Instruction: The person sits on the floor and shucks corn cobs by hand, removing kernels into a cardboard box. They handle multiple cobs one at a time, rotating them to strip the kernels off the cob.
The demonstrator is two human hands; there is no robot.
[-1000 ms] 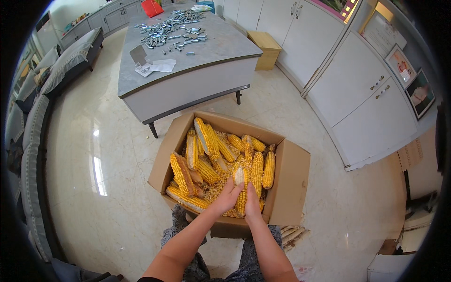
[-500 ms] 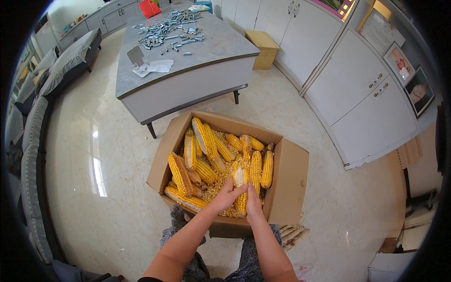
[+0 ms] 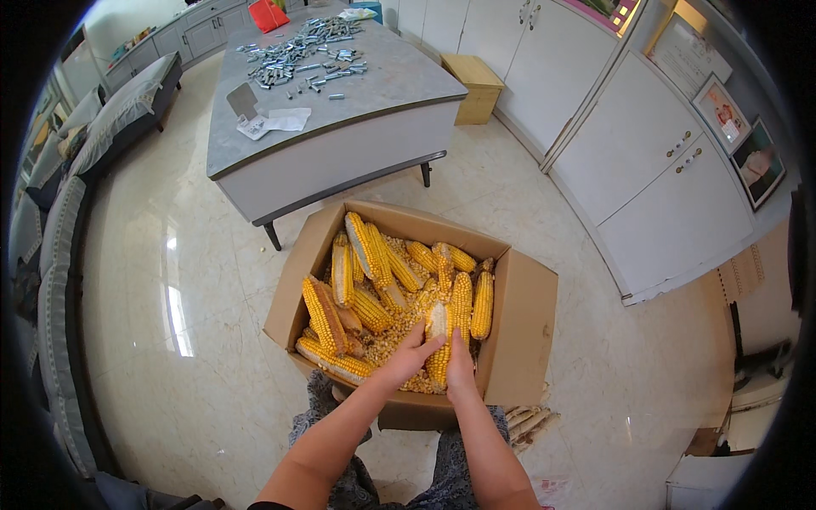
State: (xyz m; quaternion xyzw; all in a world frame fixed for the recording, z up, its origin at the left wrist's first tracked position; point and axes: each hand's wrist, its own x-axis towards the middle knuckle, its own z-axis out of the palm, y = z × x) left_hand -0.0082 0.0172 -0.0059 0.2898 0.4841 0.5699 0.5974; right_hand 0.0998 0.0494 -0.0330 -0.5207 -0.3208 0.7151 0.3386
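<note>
Inside an open brown cardboard box (image 3: 523, 340), two bare hands (image 3: 410, 355) are gripping a yellow corn ear with a pale bare patch (image 3: 439, 321). Other yellow corn ears (image 3: 482, 306) are lying in the box over loose yellow kernels (image 3: 387, 343). Beyond the box, a grey-topped counter (image 3: 382, 98) is carrying scattered silvery metal cylinders (image 3: 316, 41).

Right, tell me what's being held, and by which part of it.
A partly stripped corn cob, gripped about midway along its length: left fingers on its left side, right fingers on its right.
</note>
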